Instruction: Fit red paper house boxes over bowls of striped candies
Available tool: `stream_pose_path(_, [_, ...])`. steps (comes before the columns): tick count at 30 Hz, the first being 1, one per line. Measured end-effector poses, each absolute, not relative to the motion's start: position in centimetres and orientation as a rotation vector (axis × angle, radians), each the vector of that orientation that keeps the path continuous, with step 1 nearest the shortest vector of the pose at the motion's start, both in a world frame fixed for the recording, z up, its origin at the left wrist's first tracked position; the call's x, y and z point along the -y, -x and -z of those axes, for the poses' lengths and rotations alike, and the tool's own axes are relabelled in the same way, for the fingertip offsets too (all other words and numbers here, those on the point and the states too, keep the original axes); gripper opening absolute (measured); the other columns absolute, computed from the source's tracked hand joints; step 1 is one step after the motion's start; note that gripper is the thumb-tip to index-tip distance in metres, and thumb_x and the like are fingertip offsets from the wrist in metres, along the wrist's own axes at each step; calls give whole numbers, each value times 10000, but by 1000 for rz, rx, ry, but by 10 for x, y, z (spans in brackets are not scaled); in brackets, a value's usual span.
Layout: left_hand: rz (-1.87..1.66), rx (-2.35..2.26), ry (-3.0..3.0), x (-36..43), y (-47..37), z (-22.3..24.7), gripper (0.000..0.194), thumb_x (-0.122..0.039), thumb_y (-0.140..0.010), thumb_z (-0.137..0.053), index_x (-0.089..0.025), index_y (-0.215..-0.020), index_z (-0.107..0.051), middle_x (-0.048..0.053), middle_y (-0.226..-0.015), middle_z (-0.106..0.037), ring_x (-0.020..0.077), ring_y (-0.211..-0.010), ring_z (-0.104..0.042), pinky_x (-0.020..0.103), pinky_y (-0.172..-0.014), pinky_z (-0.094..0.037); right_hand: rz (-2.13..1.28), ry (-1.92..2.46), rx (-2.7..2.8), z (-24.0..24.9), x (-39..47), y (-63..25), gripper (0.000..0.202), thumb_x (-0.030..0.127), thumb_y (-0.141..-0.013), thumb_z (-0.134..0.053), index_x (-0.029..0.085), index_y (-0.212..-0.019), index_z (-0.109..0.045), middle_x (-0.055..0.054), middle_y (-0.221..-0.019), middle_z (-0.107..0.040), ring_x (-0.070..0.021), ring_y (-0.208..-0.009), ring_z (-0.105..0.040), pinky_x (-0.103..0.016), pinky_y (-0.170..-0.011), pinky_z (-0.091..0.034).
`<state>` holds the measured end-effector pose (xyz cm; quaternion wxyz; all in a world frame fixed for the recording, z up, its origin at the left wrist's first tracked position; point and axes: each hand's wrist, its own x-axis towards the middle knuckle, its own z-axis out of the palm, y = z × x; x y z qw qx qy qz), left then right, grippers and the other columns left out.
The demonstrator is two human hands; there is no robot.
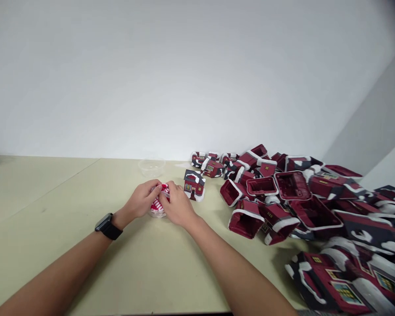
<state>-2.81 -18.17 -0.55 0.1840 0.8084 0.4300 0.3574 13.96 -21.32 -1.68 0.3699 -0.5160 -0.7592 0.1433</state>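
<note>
Both hands, left hand [141, 201] and right hand [177, 205], close together on a red-and-white striped piece [158, 206]; one finished house [194, 184] stands beside them, while a heap of shells [283, 197] waits on the bench [52, 197].

Low in the middle of the frame, our left hand [141, 202] and right hand [177, 206] together grip a red-and-white striped piece [158, 202]. Just right stands a small red house [194, 184]; a heap of house shells [292, 197] fills the right side.

Before me: pale yellowish table [52, 197]. On it, far centre, a clear plastic tub [151, 166]; beside it one upright toy house [194, 184]. At right, a heap of dark red houses [299, 197].
</note>
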Motion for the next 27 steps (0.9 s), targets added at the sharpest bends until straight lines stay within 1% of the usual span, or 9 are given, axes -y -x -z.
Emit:
stream_pose_path(4, [-1044,-1214,-2305,184,28,5,438,-478,-1048,-377,-180,-787,-563,10,-761,-583,170,-731,-516,286,-699,-377,-361,1270,1931,18,214,-140,192,299,-1040,-455,176,-1138,-564,-86,-1094,-662,-224,-1042,-569,-307,-861,-421])
stream_pose_path(6, [-1078,-1214,-2308,185,27,5,436,-474,-1050,-379,-180,-776,-547,8,-753,-570,165,-724,-505,286,-697,-370,-354,1249,1919,18,213,-140,189,296,-1040,-449,181,-1134,-567,-79,-1097,-658,-222,-1044,-564,-309,-865,-420])
stream_pose_path(15, [-1108,-1208,-2294,184,27,8,445,-473,-1065,-361,-174,-835,-598,22,-805,-613,169,-760,-540,287,-716,-396,-297,1253,1932,18,214,-139,213,305,-1055,-419,172,-1098,-579,-81,-1058,-658,-224,-1001,-566,-318,-857,-422])
stream_pose_path(17, [-1092,-1212,-2293,184,27,8,452,-481,-1066,-360,-172,-862,-620,30,-830,-639,176,-778,-561,286,-729,-413,-308,1255,1919,19,213,-139,217,298,-1050,-425,171,-1138,-578,-87,-1088,-660,-228,-1027,-574,-328,-884,-429])
stream_pose_path(19, [-1070,-1196,-2293,185,27,7,458,-489,-1067,-361,-169,-935,-662,42,-887,-680,187,-817,-593,287,-758,-438,-333,1230,1890,19,213,-139,256,286,-1041,-440,168,-1234,-559,-97,-1169,-656,-229,-1091,-582,-340,-940,-434])
stream_pose_path(21, [-1038,-1136,-2286,187,27,6,463,-492,-1071,-358,-174,-1051,-694,51,-1000,-720,200,-902,-633,287,-818,-465,-357,1202,1868,20,212,-140,305,282,-1037,-452,169,-1305,-542,-104,-1236,-647,-226,-1146,-585,-346,-992,-431])
stream_pose_path(24, [-991,-1038,-2279,190,27,3,469,-496,-1077,-358,-196,-1163,-708,49,-1179,-728,222,-1075,-653,284,-938,-478,-376,1191,1872,20,212,-142,304,290,-1044,-444,168,-1286,-580,-108,-1246,-660,-220,-1168,-594,-343,-1024,-432])
stream_pose_path(27, [-928,-1017,-2316,193,26,-1,474,-502,-1076,-360,-213,-1214,-711,45,-1270,-711,238,-1154,-644,290,-1000,-474,-399,1220,1889,20,213,-142,348,306,-1044,-446,150,-1325,-580,-129,-1283,-659,-227,-1217,-592,-351,-1065,-425])
